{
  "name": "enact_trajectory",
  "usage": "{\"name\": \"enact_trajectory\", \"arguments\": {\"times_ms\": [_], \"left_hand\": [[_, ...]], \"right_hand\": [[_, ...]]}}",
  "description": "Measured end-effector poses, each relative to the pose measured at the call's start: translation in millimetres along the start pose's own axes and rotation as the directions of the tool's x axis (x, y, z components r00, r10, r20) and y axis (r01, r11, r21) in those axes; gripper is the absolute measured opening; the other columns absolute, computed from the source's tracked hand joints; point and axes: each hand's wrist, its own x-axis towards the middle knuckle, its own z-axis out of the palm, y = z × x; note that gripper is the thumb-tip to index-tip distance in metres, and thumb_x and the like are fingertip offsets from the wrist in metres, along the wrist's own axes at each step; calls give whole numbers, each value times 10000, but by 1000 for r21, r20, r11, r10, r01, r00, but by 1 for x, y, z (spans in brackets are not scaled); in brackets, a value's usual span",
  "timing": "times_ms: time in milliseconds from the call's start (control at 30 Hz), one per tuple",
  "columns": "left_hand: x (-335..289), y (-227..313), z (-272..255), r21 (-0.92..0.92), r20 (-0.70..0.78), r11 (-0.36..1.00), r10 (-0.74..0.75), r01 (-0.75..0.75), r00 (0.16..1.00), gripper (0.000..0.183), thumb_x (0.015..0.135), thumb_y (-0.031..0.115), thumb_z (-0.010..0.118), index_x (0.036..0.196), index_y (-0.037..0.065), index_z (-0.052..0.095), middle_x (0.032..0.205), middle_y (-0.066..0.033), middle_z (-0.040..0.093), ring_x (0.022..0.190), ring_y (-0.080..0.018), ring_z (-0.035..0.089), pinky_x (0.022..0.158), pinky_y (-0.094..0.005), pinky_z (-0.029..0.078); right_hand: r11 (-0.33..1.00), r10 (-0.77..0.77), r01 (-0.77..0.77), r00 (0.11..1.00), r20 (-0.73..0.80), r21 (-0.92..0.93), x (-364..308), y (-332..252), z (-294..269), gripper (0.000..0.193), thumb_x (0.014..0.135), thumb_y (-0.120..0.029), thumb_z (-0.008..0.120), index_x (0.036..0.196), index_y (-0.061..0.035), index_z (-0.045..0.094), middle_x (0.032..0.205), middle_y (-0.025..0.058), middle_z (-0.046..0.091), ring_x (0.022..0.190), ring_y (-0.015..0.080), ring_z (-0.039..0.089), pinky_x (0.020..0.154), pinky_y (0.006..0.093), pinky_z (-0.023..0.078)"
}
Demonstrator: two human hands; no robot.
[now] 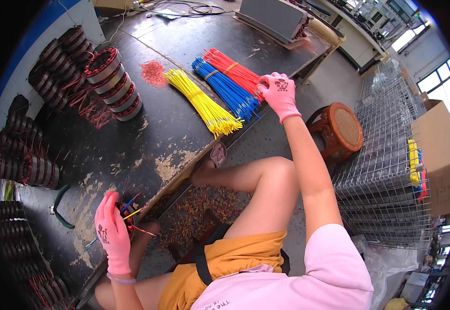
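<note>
My left hand (pixel 112 227), in a pink glove, is closed round a small stator (pixel 127 213) at the table's near edge. Blue, yellow and red wire ends stick out of the stator. My right hand (pixel 279 92), also gloved in pink, has its fingers closed at the near end of a bundle of red wires (pixel 230 66); whether it grips one wire or several is hidden. Beside that lie a tied bundle of blue wires (pixel 225 88) and a tied bundle of yellow wires (pixel 201 103).
Stacked stators (pixel 114 82) stand on the dark worn table (pixel 158 124), with more along its left side. Green-handled cutters (pixel 59 206) lie near my left hand. A wooden stool (pixel 341 132), wire mesh cage (pixel 385 170) and cardboard box (pixel 439 160) are at the right.
</note>
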Motion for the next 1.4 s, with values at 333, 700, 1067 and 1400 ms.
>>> {"name": "enact_trajectory", "arguments": {"times_ms": [333,700,1067,1400], "left_hand": [[1,4,2,-32,-16,999,2,-3,1000,316,1016,45,499,1307,37,624,1339,-151,633,1221,-345,583,1073,-430,427],[56,97,-43,478,-385,823,510,-306,769,465,833,296,805,1216,66,676,1188,-73,681,1180,-334,626,1119,-551,433],[14,34,-37,-50,-355,998,-42,26,934,300,852,-41,718,1131,69,711,1137,-127,581,900,-269,689,759,-351,562],[10,5,21,-172,-332,964,-249,201,910,208,959,100,648,1164,77,625,1068,-124,604,899,-339,674,725,-406,540]], "right_hand": [[1000,4,-5,995,-103,-3,-3,12,-1,145,928,-313,682,972,-177,703,981,22,711,998,246,659,822,434,504],[268,-482,527,798,-362,806,-99,-192,-161,177,840,-97,795,965,-75,671,889,49,676,747,230,640,736,357,508],[482,-683,-39,608,404,875,-118,-273,-85,302,997,-245,637,1107,22,723,885,79,719,794,149,648,725,321,516],[216,-678,-416,587,442,883,-126,-322,-68,235,951,-171,686,1060,34,724,884,30,707,782,76,602,716,279,515]]}}
